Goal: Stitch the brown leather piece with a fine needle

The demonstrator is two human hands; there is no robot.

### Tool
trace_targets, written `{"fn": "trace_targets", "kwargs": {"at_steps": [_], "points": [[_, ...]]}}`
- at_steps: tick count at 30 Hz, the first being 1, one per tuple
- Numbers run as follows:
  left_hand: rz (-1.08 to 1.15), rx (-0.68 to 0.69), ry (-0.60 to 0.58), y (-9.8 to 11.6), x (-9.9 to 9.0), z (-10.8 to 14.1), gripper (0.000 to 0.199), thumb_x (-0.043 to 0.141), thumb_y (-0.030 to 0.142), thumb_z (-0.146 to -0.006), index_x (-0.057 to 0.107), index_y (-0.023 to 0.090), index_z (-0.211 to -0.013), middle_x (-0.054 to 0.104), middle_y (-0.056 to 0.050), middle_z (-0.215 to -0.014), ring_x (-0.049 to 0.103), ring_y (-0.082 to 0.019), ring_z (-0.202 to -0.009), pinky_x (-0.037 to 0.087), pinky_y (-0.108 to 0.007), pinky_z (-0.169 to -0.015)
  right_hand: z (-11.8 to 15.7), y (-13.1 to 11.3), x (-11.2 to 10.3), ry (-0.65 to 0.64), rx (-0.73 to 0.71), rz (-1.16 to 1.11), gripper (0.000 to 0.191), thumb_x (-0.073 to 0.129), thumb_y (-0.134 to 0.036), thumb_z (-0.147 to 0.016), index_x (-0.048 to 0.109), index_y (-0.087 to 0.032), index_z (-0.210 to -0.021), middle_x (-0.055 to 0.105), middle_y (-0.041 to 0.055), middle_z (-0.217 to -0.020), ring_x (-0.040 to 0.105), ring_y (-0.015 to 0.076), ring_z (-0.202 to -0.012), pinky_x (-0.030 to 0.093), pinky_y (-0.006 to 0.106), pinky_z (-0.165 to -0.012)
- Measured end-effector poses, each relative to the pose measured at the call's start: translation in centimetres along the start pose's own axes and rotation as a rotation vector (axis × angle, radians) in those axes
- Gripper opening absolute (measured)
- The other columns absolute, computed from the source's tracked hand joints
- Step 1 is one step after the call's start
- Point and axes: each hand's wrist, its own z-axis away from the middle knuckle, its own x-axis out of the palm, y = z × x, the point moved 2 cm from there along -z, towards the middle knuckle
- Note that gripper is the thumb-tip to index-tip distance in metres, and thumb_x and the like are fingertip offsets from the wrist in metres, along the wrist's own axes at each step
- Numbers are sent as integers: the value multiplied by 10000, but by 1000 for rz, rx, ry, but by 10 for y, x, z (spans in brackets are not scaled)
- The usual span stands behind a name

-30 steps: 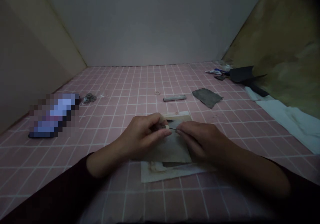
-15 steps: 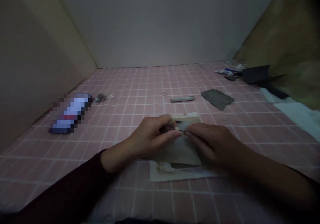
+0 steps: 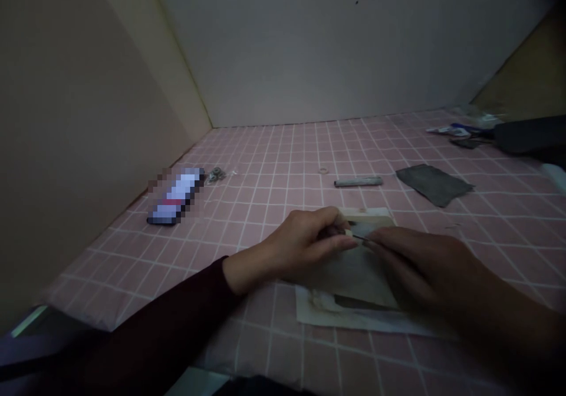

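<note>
My left hand is closed, thumb and fingers pinching a small pale piece whose far side is hidden by the fingers. From the right, my right hand grips a thin dark metal tool, most of it covered by the fingers. The tool's end meets the pale piece, or lies very close to it. Beneath both hands lies a greyish board or sheet on top of a stained white paper.
A pink checked cloth covers the table. Beyond the hands are a pale ring, a grey rod and a dark grey rough sheet. A phone lies left beside small metallic bits. Dark objects sit far right.
The view has swung left, so everything appears farther right and the table's left edge shows. Both hands keep their grips, with the tool and pale piece in nearly the same relation.
</note>
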Motion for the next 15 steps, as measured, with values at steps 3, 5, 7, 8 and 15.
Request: {"fn": "trace_targets", "kwargs": {"at_steps": [3,5,7,8,15], "points": [[-105,78,-9,-1,1,0,150,555,288,-893,546,150,-953,618,-36,-864,570,-137,-752,433,-239,-677,-2,-5,-3,-113,49,-83,302,395,-271,-938,491,-198,-662,523,-11,-582,513,136,-532,360,275,-529],[-156,133,-9,-1,2,0,148,554,244,-884,545,142,-991,612,-63,-923,571,-155,-802,436,-257,-711,-4,-8,-6,-175,74,-164,348,379,-293,-949,478,-199,-629,509,-15,-561,505,132,-521,354,268,-508],[-129,140,9,-1,2,0,160,554,246,-886,548,139,-1003,609,-62,-915,572,-157,-812,440,-256,-716,-5,-8,-7,-186,76,-195,357,371,-307,-955,483,-199,-633,513,-15,-567,505,131,-524,354,265,-503],[-94,120,16,-1,2,1,164,558,267,-888,552,140,-993,608,-49,-881,572,-149,-793,441,-249,-703,-5,-6,-6,-170,69,-179,344,376,-308,-953,491,-198,-648,520,-14,-577,506,131,-528,355,266,-508],[28,-9,16,0,0,1,201,543,354,-904,561,155,-917,592,6,-751,564,-109,-693,422,-206,-627,-1,1,2,-21,8,-21,239,398,-266,-943,531,-189,-760,551,1,-660,519,137,-580,359,279,-560]]}}
